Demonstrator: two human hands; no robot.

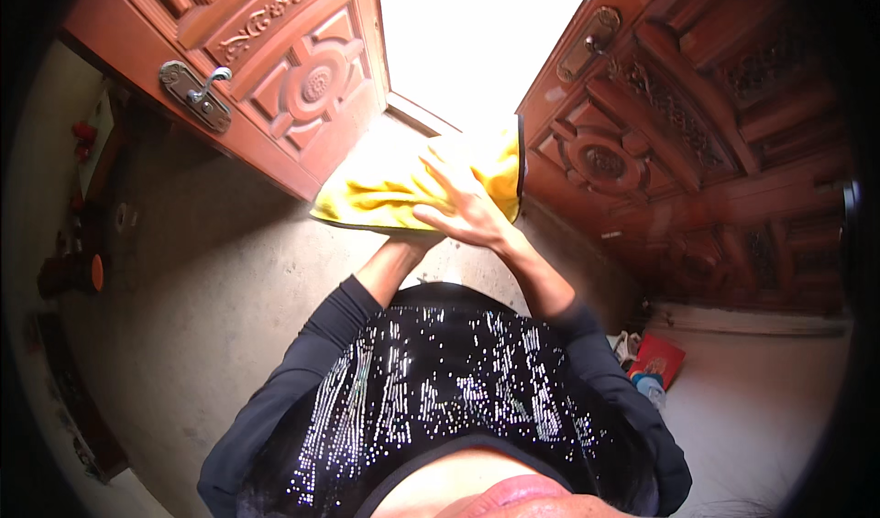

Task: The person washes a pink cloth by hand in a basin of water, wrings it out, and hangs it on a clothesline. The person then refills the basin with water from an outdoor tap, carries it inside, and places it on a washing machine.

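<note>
A yellow cloth with a dark edge [385,205] is spread in front of my body, its far part washed out by bright light. My right hand [464,205] lies on top of the cloth, palm down with the fingers apart. Under the cloth is my left hand [409,239]; only its wrist side shows below the dark edge, and its fingers are hidden.
A carved wooden door leaf with a metal lever handle [199,98] stands at the left, another carved door leaf [598,160] at the right. Bright light fills the doorway between them. A red packet [656,360] and a blue-topped container [648,386] are at the lower right.
</note>
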